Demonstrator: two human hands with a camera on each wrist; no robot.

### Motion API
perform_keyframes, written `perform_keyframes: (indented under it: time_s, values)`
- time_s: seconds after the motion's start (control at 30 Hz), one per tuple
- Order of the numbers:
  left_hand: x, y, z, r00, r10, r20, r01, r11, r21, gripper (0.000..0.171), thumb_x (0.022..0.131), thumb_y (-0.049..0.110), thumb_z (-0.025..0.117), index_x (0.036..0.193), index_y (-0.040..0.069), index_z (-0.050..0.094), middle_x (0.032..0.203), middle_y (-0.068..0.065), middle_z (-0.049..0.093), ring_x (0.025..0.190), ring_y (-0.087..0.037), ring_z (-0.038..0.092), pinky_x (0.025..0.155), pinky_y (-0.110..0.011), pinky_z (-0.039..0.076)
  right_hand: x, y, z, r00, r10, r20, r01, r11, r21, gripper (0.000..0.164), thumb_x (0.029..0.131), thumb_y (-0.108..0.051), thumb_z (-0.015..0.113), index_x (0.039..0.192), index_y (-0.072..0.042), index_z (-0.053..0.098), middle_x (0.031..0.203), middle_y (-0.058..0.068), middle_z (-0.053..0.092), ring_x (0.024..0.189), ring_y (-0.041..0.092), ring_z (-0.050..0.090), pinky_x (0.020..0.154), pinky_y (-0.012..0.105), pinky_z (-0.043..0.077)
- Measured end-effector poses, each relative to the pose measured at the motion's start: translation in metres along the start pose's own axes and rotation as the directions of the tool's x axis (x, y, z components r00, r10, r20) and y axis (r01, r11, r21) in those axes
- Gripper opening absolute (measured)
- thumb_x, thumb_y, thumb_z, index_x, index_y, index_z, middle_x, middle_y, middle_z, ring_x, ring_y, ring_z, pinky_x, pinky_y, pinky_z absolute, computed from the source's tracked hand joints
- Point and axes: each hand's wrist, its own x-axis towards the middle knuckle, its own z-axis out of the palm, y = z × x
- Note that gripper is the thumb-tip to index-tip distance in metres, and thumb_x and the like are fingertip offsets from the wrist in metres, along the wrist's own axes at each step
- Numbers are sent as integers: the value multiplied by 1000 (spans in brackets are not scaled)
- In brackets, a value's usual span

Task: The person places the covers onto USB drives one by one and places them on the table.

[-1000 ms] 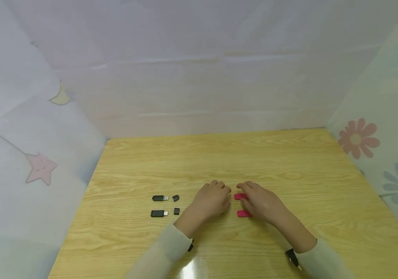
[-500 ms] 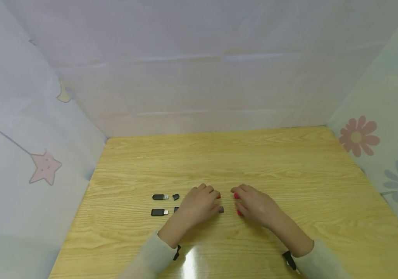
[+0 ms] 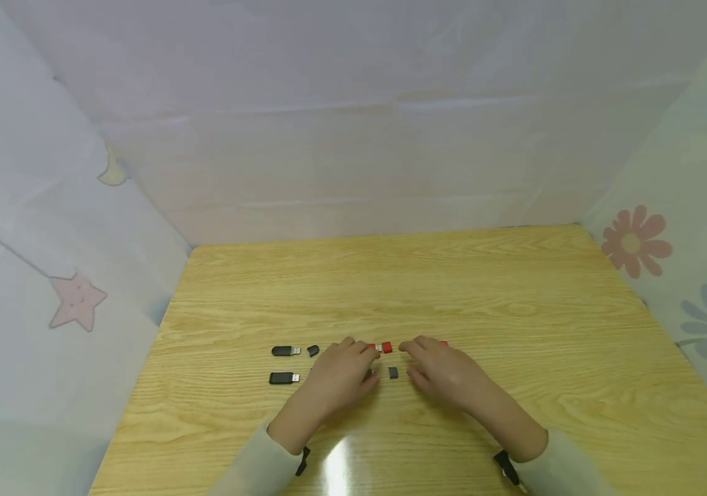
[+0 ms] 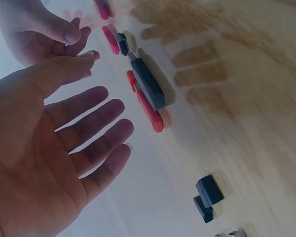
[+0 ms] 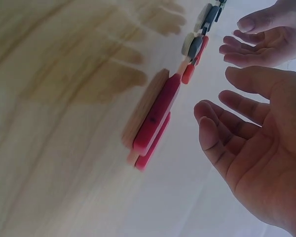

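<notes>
My left hand (image 3: 341, 375) hovers over the middle of the table, fingers loosely spread and holding nothing. Beneath it, a dark USB stick (image 4: 149, 85) and a red USB stick (image 4: 150, 111) lie side by side, partly hidden in the head view. Just right of the fingers lie a red cap (image 3: 387, 347) and a grey cap (image 3: 393, 373). My right hand (image 3: 449, 372) is also empty, fingers relaxed, above two pink USB sticks. One pink stick (image 5: 158, 113) lies closer to its camera; the other pink stick (image 5: 154, 143) sits behind it. The hand mostly hides both in the head view.
Two black USB sticks lie left of my left hand, one rounded stick (image 3: 281, 350) and one squarer stick (image 3: 281, 378). A rounded black cap (image 3: 312, 350) lies by the upper one. The wood-grain table (image 3: 483, 275) meets cloth-covered walls (image 3: 353, 165) at the back and sides.
My left hand has moved left, bringing the red and grey caps into view on the table. The right hand has shifted slightly left over the pink sticks.
</notes>
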Motion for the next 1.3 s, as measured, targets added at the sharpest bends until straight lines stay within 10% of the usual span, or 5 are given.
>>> perform_keyframes:
  time_s: [1.3]
  values:
    - [-13, -7, 11, 995, -68, 67, 66, 998, 21, 27, 89, 35, 77, 106, 15, 73, 107, -1, 70, 96, -18, 62, 82, -34, 54, 12, -15, 12, 994, -41, 101, 45, 998, -34, 19, 90, -15, 72, 106, -5, 68, 89, -1, 55, 73, 9, 48, 60, 27, 48]
